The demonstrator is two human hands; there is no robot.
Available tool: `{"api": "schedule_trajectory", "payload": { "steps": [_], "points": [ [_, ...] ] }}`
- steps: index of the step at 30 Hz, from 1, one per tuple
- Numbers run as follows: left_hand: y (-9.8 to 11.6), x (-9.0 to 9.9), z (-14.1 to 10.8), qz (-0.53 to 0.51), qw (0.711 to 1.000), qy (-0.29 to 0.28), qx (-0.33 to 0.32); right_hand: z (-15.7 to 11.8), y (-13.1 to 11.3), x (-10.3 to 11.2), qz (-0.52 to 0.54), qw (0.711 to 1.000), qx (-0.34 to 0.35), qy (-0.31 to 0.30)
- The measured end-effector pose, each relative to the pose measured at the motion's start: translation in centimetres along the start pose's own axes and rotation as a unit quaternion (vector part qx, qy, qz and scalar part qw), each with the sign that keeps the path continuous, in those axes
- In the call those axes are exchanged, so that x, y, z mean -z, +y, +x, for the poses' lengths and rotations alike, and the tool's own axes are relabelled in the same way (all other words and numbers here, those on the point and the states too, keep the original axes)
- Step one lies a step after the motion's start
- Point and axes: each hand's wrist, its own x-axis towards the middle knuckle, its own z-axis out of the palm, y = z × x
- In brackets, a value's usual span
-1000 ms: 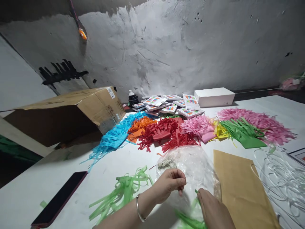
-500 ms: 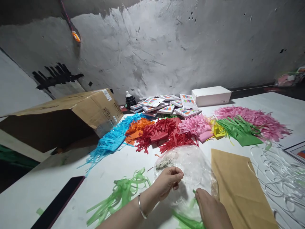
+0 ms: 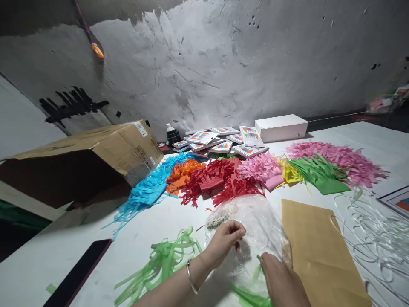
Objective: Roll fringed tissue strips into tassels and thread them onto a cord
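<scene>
My left hand (image 3: pixel 227 239), with a silver bangle at its wrist, is held over a clear plastic bag (image 3: pixel 255 213). Its thumb and forefinger are pinched together; whatever may be between them is too small to make out. Lower right, my right hand (image 3: pixel 283 275) is closed on a green tissue paper tassel (image 3: pixel 251 296), whose twisted tip pokes out above the fingers and whose strips hang below. Grey-green crumpled material (image 3: pixel 219 220) lies on the bag beyond my left hand. Loose green tissue strips (image 3: pixel 162 256) are spread on the table left of my left forearm.
Fringed tissue bundles line the table: blue (image 3: pixel 147 185), orange (image 3: pixel 182 175), red (image 3: pixel 209 179), pink (image 3: pixel 260 168) and green (image 3: pixel 319 172). Behind are flat packets (image 3: pixel 220 143) and a white box (image 3: pixel 281 128). A carton (image 3: pixel 128 145), phone (image 3: pixel 78 273), brown sheet (image 3: pixel 316 251) and white cord (image 3: pixel 377 230) surround the work.
Both hands keep nearly the same pose over the plastic bag. The whole view has shifted slightly.
</scene>
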Motion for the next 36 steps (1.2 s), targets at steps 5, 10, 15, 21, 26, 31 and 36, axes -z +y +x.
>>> {"api": "schedule_trajectory", "payload": {
  "steps": [5, 10, 15, 21, 26, 31, 36],
  "points": [
    [0.9, -0.5, -0.6, -0.013, 1.000, 0.003, -0.001, 0.2, 0.4, 0.1, 0.005, 0.997, 0.042, 0.060],
    [2.6, -1.8, -3.8, -0.057, 0.998, 0.012, 0.009, 0.1, 1.4, 2.0, 0.023, 0.982, 0.110, 0.153],
    [3.5, -3.7, -8.6, -0.144, 0.989, 0.012, 0.031, -0.7, -1.5, 6.9, 0.114, 0.937, 0.168, 0.285],
    [2.2, -4.6, -11.9, -0.206, 0.978, 0.008, 0.027, -1.6, -5.4, 9.0, 0.167, 0.929, 0.208, 0.259],
    [0.8, -4.2, -13.3, -0.165, 0.985, 0.028, -0.041, -2.8, -5.8, 8.8, 0.197, 0.927, 0.226, 0.224],
    [0.0, -3.9, -14.8, -0.136, 0.987, 0.041, -0.068, -3.3, -5.8, 9.7, 0.189, 0.923, 0.290, 0.169],
    [-0.8, -3.3, -15.8, -0.114, 0.991, 0.018, -0.065, -3.8, -6.0, 10.4, 0.199, 0.923, 0.306, 0.121]
  ]
}}
